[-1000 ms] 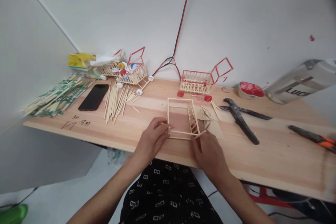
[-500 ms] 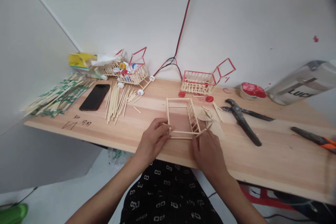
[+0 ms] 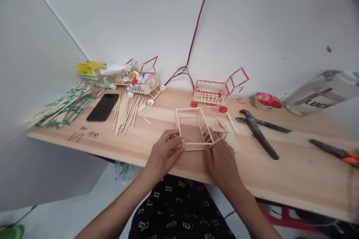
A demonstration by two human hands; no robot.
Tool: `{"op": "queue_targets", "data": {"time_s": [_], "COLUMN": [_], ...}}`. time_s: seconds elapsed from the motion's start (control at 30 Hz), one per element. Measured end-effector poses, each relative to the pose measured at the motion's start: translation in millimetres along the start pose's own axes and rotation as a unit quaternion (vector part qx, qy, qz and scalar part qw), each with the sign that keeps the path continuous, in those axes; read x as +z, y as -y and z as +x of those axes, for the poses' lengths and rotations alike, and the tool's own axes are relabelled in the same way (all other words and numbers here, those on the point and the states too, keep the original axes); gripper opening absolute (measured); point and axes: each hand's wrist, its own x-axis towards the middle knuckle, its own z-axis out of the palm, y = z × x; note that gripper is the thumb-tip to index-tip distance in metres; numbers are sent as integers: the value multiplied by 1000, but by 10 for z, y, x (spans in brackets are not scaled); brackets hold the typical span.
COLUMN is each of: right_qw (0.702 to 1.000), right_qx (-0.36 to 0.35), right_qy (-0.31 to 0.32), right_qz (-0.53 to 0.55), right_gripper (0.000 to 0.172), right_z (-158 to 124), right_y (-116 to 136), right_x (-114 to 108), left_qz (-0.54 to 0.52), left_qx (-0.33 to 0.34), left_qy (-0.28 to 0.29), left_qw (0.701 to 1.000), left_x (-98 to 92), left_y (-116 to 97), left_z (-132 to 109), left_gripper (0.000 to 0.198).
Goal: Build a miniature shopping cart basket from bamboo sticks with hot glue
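Between my hands, near the table's front edge, sits a small frame of wooden sticks. Its right side is filled with several crossbars; the other sides show bare bars. My left hand pinches the frame's near left corner between thumb and fingers. At the near right corner, my right hand is closed around the stick ends, with a short stick end poking out above its fingers. Exactly what the right fingertips touch is partly hidden. A creased brown paper lies just beyond the right hand.
Behind stand a red-trimmed stick cart and a cart filled with bottle caps. Loose sticks, a phone and wrapped chopsticks lie left. Pliers, a red paint cup, a bottle and an orange-handled tool are right.
The camera view has shifted slightly, so the table appears a little lower. My left thumb and fingers have moved a little at the frame's corner; both hands keep their places.
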Motion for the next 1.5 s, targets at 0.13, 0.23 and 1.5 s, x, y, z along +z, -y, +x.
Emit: {"op": "queue_targets", "data": {"time_s": [0.13, 0.23, 1.5], "right_qw": [993, 984, 957], "right_qx": [-13, -23, 81], "right_qy": [36, 24, 121], "right_qz": [114, 173, 251], "right_gripper": [48, 57, 56], "right_z": [-24, -39, 1006], "right_y": [-114, -155, -282], "right_x": [-103, -171, -146], "left_qz": [-9, -14, 318], "left_qx": [-6, -10, 23], "left_qy": [-40, -58, 153], "left_qw": [999, 998, 935], "left_x": [5, 18, 197], "left_y": [-13, -21, 262], "left_z": [-10, -10, 1424], "left_gripper": [18, 19, 21]}}
